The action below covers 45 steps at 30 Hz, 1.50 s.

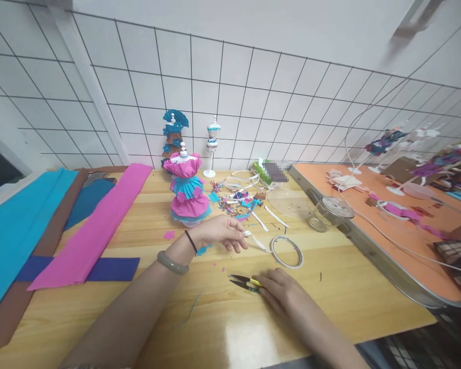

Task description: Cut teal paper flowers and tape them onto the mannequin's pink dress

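My left hand (223,233), wearing a bangle and a dark band, pinches the free end of a white tape strip (258,242). That strip runs rightward to a thin roll of double-sided tape (300,259) lying flat on the table. Below it, my right hand (288,294) rests over the handles of small yellow-handled scissors (241,282), whose dark blades point left, slightly apart. Just behind my left hand stands a small dress form (190,205) in ruffled pink and blue crepe paper. A pink paper flower (169,234) lies near its base.
Pink crepe paper (100,225) and blue crepe paper (30,220) lie at left. Paper scraps (238,200), backing strips (276,216) and a clear container (332,212) are behind my hands. Two more dress forms (172,136) stand by the grid wall. An orange table (388,241) adjoins at right.
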Each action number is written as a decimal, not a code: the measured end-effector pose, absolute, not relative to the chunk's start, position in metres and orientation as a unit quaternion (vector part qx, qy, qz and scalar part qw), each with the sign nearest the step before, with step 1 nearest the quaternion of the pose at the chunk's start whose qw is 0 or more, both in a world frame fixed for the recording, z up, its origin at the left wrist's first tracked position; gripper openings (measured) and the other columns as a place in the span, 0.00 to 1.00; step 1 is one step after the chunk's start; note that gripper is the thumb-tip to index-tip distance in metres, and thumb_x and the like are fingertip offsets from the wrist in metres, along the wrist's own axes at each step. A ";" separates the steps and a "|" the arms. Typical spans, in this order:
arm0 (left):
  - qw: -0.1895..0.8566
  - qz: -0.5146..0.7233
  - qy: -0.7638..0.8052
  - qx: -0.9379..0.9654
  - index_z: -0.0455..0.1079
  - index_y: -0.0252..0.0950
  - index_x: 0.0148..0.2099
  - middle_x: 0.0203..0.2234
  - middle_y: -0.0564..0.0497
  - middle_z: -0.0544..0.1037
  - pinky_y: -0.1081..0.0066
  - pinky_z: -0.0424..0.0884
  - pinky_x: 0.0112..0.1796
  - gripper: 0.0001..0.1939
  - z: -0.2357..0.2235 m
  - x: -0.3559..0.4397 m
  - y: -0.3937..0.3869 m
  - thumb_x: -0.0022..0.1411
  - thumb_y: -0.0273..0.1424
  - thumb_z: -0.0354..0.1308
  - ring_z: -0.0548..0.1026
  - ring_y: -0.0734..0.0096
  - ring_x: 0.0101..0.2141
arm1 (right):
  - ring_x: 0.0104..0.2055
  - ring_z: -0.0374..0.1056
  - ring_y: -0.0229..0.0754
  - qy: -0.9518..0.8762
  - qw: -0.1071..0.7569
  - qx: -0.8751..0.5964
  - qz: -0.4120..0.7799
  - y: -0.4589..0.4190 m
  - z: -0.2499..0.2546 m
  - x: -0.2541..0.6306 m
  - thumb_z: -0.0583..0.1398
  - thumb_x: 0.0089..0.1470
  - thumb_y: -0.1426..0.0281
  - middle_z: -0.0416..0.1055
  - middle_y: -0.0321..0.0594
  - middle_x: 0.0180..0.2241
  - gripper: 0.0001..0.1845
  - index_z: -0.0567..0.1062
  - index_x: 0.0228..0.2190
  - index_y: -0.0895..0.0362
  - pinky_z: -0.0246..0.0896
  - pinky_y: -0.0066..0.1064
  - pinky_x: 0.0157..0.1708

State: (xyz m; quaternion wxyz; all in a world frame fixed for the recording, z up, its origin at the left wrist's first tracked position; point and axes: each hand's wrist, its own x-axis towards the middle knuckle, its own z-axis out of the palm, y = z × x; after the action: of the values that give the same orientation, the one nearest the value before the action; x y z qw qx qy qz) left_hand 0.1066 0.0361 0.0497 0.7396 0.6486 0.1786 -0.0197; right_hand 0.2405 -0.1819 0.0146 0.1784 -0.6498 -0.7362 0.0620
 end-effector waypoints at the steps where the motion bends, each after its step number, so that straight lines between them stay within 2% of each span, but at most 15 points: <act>1: 0.744 -0.017 0.176 0.644 0.68 0.31 0.36 0.32 0.45 0.80 0.75 0.68 0.29 0.23 0.049 0.108 0.034 0.47 0.46 0.66 0.76 0.75 0.27 | 0.37 0.69 0.46 -0.736 0.189 -0.649 0.036 -0.178 0.015 0.240 0.52 0.61 0.71 0.73 0.47 0.35 0.12 0.75 0.42 0.56 0.67 0.38 0.37; 7: 0.744 -0.031 0.165 0.647 0.67 0.31 0.36 0.30 0.46 0.79 0.74 0.68 0.28 0.23 0.050 0.116 0.020 0.48 0.45 0.65 0.76 0.75 0.26 | 0.35 0.69 0.44 -0.681 0.341 -0.641 -0.095 -0.160 0.031 0.238 0.54 0.59 0.76 0.72 0.45 0.32 0.08 0.72 0.36 0.57 0.65 0.35 0.34; 10: 0.743 -0.050 0.159 0.648 0.67 0.32 0.34 0.28 0.48 0.79 0.76 0.67 0.27 0.20 0.057 0.117 0.012 0.46 0.42 0.66 0.76 0.75 0.25 | 0.32 0.68 0.41 -0.656 0.384 -0.636 -0.132 -0.153 0.035 0.234 0.56 0.57 0.77 0.72 0.43 0.31 0.05 0.71 0.34 0.57 0.64 0.33 0.32; 14: 0.735 -0.065 0.149 0.658 0.68 0.32 0.34 0.28 0.48 0.78 0.76 0.68 0.27 0.16 0.065 0.117 0.005 0.49 0.38 0.64 0.76 0.76 0.25 | 0.30 0.68 0.41 -0.633 0.380 -0.658 -0.147 -0.150 0.035 0.228 0.57 0.57 0.76 0.72 0.41 0.29 0.03 0.71 0.33 0.58 0.61 0.32 0.31; 20: 0.701 -0.063 0.167 0.690 0.67 0.32 0.35 0.26 0.51 0.77 0.78 0.67 0.26 0.03 0.064 0.119 -0.002 0.55 0.26 0.56 0.75 0.78 0.24 | 0.29 0.68 0.41 -0.620 0.346 -0.687 -0.154 -0.152 0.029 0.226 0.57 0.57 0.75 0.73 0.40 0.28 0.04 0.72 0.32 0.59 0.59 0.32 0.30; 25: 0.668 -0.076 0.179 0.718 0.66 0.31 0.36 0.26 0.52 0.77 0.78 0.68 0.27 0.03 0.064 0.121 -0.006 0.56 0.23 0.53 0.75 0.79 0.24 | 0.27 0.67 0.40 -0.617 0.338 -0.700 -0.120 -0.153 0.029 0.226 0.55 0.57 0.76 0.73 0.39 0.27 0.07 0.72 0.29 0.58 0.58 0.32 0.31; 32: 0.645 -0.103 0.149 0.742 0.68 0.33 0.38 0.27 0.50 0.78 0.78 0.68 0.28 0.05 0.068 0.115 0.000 0.58 0.25 0.52 0.75 0.79 0.24 | 0.24 0.65 0.37 -0.554 0.435 -0.710 -0.011 -0.157 0.033 0.228 0.56 0.56 0.72 0.71 0.37 0.23 0.09 0.73 0.26 0.58 0.59 0.27 0.26; 40: 0.649 -0.144 0.136 0.734 0.68 0.32 0.37 0.26 0.51 0.77 0.76 0.68 0.28 0.06 0.060 0.110 0.009 0.55 0.27 0.55 0.74 0.77 0.24 | 0.23 0.63 0.37 -0.532 0.444 -0.720 0.027 -0.158 0.028 0.230 0.55 0.56 0.70 0.69 0.37 0.22 0.11 0.73 0.25 0.58 0.58 0.27 0.24; 45: 0.617 -0.085 0.115 0.773 0.70 0.32 0.38 0.29 0.51 0.75 0.74 0.67 0.35 0.13 0.058 0.110 0.010 0.53 0.35 0.62 0.71 0.77 0.30 | 0.26 0.65 0.37 -0.544 0.451 -0.706 0.043 -0.158 0.027 0.227 0.55 0.57 0.70 0.70 0.38 0.24 0.10 0.73 0.27 0.58 0.59 0.27 0.28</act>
State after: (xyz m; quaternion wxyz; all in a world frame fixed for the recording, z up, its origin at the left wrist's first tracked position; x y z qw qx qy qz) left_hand 0.1105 0.0096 0.0578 0.6175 0.7734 0.1155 -0.0848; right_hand 0.2274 -0.1584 0.0272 0.4511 -0.7064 -0.5438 0.0426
